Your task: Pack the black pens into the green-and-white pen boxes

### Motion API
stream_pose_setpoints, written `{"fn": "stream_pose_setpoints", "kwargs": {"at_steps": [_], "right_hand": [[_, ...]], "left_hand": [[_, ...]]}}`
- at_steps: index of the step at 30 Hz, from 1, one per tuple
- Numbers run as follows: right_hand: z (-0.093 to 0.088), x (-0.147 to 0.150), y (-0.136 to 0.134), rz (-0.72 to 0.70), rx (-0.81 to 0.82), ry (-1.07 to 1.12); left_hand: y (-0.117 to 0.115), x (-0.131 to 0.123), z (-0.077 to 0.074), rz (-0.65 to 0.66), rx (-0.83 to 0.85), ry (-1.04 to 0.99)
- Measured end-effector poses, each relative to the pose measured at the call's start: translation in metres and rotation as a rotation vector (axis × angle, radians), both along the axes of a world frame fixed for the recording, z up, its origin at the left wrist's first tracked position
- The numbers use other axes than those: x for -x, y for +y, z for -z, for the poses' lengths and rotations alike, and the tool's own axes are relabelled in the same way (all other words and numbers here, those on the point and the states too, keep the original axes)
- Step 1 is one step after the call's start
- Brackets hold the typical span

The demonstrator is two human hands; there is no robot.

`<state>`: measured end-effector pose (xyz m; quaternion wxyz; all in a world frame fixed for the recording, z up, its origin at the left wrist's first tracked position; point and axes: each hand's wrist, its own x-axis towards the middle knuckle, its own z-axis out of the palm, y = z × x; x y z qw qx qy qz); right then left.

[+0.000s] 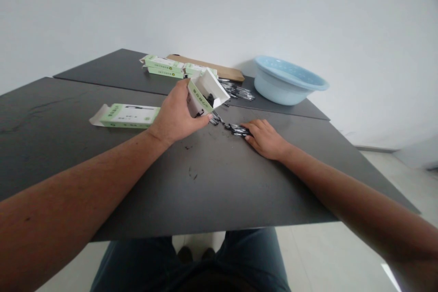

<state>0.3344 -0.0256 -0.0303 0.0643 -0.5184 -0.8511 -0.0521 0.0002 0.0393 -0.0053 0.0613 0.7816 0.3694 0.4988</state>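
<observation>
My left hand [181,114] grips a green and white pen box [201,93], tilted with its open end toward the right. Some dark pens [211,99] show inside it. On the table, my right hand [265,139] has its fingers closed over a small bundle of black and clear pens [238,130]. A few more loose pens [215,118] lie just under the held box. Farther back is a larger pile of pens [239,90], partly hidden by the box.
Another pen box [130,115] lies at left with its flap out. Several stacked boxes [166,65] stand at the back, before a brown cardboard piece [229,73]. A light blue basin [287,83] sits at back right. The dark table [219,191] has a seam across it.
</observation>
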Motion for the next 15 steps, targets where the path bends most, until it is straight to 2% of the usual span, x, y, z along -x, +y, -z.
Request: {"fn": "stream_pose_setpoints", "kwargs": {"at_steps": [6,15], "right_hand": [[-0.003,0.013,-0.030,-0.052,0.016,-0.003],[0.004,0.018,-0.041,-0.036,0.045,-0.087]], "left_hand": [[0.001,-0.002,0.002,0.016,-0.011,-0.001],[-0.001,-0.002,-0.001,0.039,0.015,0.028]]}}
